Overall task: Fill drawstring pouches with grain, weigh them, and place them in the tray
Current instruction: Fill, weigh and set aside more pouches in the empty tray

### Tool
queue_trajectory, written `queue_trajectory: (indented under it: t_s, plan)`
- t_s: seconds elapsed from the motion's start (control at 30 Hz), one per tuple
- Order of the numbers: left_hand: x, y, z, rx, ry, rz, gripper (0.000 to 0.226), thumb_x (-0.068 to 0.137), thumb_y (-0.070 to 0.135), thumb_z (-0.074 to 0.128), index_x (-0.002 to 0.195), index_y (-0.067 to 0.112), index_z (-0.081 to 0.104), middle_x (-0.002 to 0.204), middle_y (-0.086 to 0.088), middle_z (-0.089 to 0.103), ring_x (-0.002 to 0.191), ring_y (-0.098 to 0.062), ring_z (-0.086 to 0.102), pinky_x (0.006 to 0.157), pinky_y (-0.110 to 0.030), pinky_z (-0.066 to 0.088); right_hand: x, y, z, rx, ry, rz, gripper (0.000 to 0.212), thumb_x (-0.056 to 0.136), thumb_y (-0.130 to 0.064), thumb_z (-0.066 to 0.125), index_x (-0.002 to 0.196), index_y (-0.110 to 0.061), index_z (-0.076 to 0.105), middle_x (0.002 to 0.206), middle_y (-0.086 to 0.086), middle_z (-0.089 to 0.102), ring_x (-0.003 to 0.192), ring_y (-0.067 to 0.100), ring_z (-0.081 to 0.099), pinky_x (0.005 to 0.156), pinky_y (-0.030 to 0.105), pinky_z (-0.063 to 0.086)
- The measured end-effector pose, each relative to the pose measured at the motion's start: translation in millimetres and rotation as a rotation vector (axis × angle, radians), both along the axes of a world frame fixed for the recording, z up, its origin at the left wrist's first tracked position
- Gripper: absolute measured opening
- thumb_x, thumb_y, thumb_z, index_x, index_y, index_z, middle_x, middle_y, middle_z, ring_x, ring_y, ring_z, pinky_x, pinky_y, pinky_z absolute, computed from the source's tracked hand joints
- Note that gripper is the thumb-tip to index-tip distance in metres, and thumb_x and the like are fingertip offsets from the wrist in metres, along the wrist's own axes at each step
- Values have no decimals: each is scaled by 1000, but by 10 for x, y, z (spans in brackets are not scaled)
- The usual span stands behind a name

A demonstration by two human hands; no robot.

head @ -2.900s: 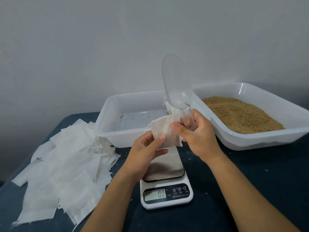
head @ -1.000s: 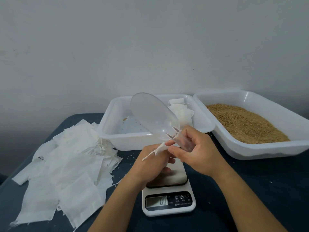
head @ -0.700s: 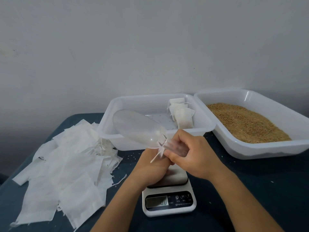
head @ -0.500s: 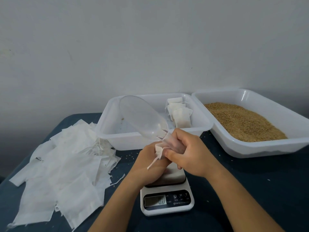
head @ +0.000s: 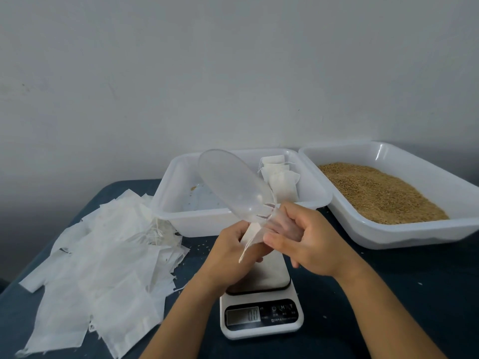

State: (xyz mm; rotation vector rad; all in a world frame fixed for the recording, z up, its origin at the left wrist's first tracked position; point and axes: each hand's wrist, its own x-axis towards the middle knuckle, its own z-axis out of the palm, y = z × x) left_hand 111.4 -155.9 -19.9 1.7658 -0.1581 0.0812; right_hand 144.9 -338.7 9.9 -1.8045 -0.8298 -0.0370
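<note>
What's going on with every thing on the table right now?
Scoop: empty, held by right hand.
Pouch: gripped by left hand.
Scale: on, pan bare.
Left tray: three filled pouches.
Right tray: holds grain.
Empty pouches: piled.

left hand [head: 228, 251] gripping pouch [head: 252, 235], right hand [head: 308, 242] holding scoop [head: 233, 186]

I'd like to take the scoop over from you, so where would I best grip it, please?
Take the scoop by its wide clear bowl, from the upper left. The right hand already wraps its handle, and the bowl sticks up free over the tray.
</note>
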Motion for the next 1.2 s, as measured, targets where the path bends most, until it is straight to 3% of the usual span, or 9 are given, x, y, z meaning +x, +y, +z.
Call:
queue_trajectory:
  t_s: [0.27, 0.37, 0.43, 0.57, 0.63, 0.73, 0.9, 1.03, 1.2]
  plan:
    - [-8, -36, -20, 251, -130, 39, 20, 85, 43, 62, 78, 25, 68, 74, 4, 70, 69, -14, 63, 65, -34, 53, -51, 87, 24, -39, 119, 58, 32, 84, -50, 72, 76, -29, 50, 60, -18, 57, 44, 15, 59, 47, 31, 46]
    - [28, -8, -56, 224, -97, 79, 14, 92, 27, 67, 79, 21, 66, 69, 1, 65, 62, -8, 54, 58, -24, 45, -65, 55, 82, 52, 132, 92, 38, 89, -45, 69, 96, -10, 55, 105, -21, 75, 42, 15, 55, 48, 30, 47]
    - [46, 25, -88, 191, -47, 176, 16, 86, 23, 73, 81, 12, 62, 65, 2, 59, 59, -8, 50, 56, -21, 43, -32, -17, 166, 93, 138, 15, 39, 87, -52, 71, 97, -17, 56, 122, -10, 73, 41, 15, 54, 47, 28, 48]
    - [57, 48, -136, 225, -35, 218, 20, 82, 29, 73, 81, 14, 61, 66, 2, 58, 59, -5, 51, 57, -21, 43, 194, -353, 405, 5, 125, -435, 49, 82, -71, 66, 115, -35, 58, 113, -10, 72, 43, 10, 58, 48, 23, 47]
    - [59, 44, -153, 264, -63, 217, 17, 83, 30, 73, 77, 26, 58, 65, 13, 57, 59, 0, 51, 56, -13, 41, 358, -644, 527, -176, 87, -639, 47, 90, -69, 59, 122, -35, 58, 102, -13, 73, 50, 6, 62, 51, 22, 49]
    - [48, 8, -163, 312, -70, 218, 11, 85, 31, 73, 88, 34, 63, 79, 19, 66, 73, 0, 61, 60, -9, 42, 599, -1113, 674, -560, 75, -809, 36, 94, -61, 57, 109, -30, 69, 95, -8, 73, 75, 16, 69, 73, 38, 58]
    - [33, -82, -133, 340, -69, 229, 10, 87, 29, 74, 92, 33, 66, 87, 13, 71, 81, 1, 64, 60, -7, 42, 828, -1430, 718, -955, 259, -890, 28, 92, -49, 67, 90, -23, 76, 79, 0, 76, 72, 22, 73, 79, 38, 60]
    - [3, -129, -118, 330, -77, 208, 10, 86, 32, 74, 90, 36, 67, 90, 26, 69, 82, 3, 64, 64, -14, 44, 897, -1374, 601, -1038, 270, -899, 40, 92, -51, 66, 78, -15, 74, 72, 0, 73, 66, 20, 69, 67, 30, 54]
    - [-20, -162, -107, 323, -88, 169, 24, 72, 58, 62, 91, 45, 66, 85, 20, 71, 78, 0, 66, 63, -17, 45, 983, -1260, 488, -1045, 262, -905, 47, 97, -50, 60, 72, -11, 71, 61, 1, 65, 57, 22, 63, 76, 34, 59]
